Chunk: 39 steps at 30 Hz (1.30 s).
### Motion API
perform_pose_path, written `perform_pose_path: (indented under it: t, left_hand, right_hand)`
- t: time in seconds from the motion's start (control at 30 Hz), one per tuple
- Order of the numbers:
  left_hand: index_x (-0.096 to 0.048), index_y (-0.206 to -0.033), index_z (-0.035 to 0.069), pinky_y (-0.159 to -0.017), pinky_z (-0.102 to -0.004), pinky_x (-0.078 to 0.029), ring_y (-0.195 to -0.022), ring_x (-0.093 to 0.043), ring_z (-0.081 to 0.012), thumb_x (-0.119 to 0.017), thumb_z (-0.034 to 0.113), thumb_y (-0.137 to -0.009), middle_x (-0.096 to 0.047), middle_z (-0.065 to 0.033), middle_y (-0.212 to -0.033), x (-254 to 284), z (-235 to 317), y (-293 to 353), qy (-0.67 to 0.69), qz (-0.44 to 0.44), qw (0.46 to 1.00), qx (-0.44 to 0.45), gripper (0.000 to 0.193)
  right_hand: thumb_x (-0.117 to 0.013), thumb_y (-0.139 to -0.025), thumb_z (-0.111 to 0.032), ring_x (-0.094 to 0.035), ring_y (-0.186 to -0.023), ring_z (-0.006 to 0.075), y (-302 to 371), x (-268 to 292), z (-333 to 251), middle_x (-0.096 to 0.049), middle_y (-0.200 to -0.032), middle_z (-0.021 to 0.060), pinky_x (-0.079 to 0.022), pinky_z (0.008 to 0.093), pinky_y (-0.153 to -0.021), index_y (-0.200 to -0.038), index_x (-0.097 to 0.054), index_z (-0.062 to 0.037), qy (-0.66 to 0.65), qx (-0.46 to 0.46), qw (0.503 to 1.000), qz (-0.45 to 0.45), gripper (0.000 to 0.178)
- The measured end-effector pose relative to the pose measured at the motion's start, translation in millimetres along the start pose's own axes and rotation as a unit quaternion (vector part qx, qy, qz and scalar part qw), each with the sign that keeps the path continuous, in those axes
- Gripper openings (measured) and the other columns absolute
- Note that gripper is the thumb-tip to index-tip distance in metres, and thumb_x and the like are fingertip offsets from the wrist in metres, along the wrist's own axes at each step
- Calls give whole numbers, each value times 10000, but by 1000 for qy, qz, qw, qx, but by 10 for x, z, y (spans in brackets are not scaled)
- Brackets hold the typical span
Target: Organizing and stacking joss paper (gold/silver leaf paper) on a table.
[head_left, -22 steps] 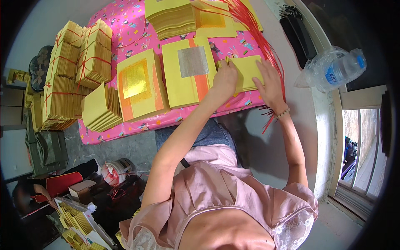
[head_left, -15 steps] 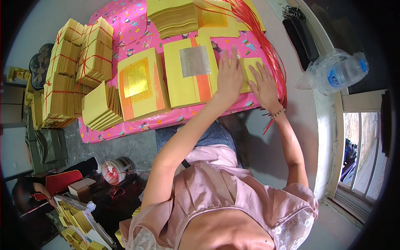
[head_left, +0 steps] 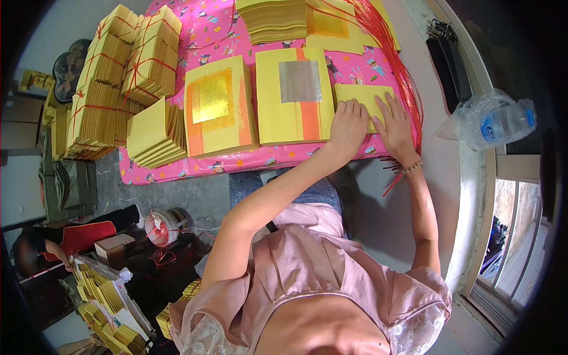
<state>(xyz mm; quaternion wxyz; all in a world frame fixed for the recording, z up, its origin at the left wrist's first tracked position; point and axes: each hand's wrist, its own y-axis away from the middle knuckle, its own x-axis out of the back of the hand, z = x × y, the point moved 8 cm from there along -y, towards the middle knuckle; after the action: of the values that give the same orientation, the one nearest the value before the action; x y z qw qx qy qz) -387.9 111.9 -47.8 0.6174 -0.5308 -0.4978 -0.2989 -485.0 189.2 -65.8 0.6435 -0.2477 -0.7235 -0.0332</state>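
Note:
A folded yellow paper sheet [head_left: 362, 92] lies on the pink patterned cloth at the right. Bent over its left part is my left hand [head_left: 349, 126], its fingers curled together against the paper and partly hiding it. My right hand [head_left: 395, 126] rests on the right part, fingers spread, a beaded bracelet at the wrist. Just left of my hands lies a stack of yellow paper with a silver square [head_left: 299, 81] and an orange stripe. Beside that is a stack with a gold square [head_left: 212, 99] on orange. Folded yellow papers [head_left: 155, 133] lean in a bundle farther left.
Tied yellow paper bundles [head_left: 100, 106] are piled at the left edge of the table. Red strings [head_left: 397, 53] trail down the right side. A plastic bottle [head_left: 500, 127] in wrapping lies on the ledge. At lower left, another person's arm [head_left: 59, 254] reaches toward yellow papers.
My left hand has drawn back toward me, and its outstretched fingers are now curled on the folded paper. My right hand stays on the paper. The view has shifted slightly.

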Motion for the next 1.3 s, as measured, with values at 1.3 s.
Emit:
perform_pose_path:
  t: [1.3]
  left_hand:
    - [-741,-1107,126,-962,-419,-456,-1116,-550,-306,-801,252,-778,-639,-94,-1170,619,-1443,1094,343,35,935,83,358]
  right_hand:
    - [-704,-872,-103,-635,-879,257,-433,338,-1348,-690,-922,85,-504,352,-781,-903,-697,-11,-314,192,925,-100,97]
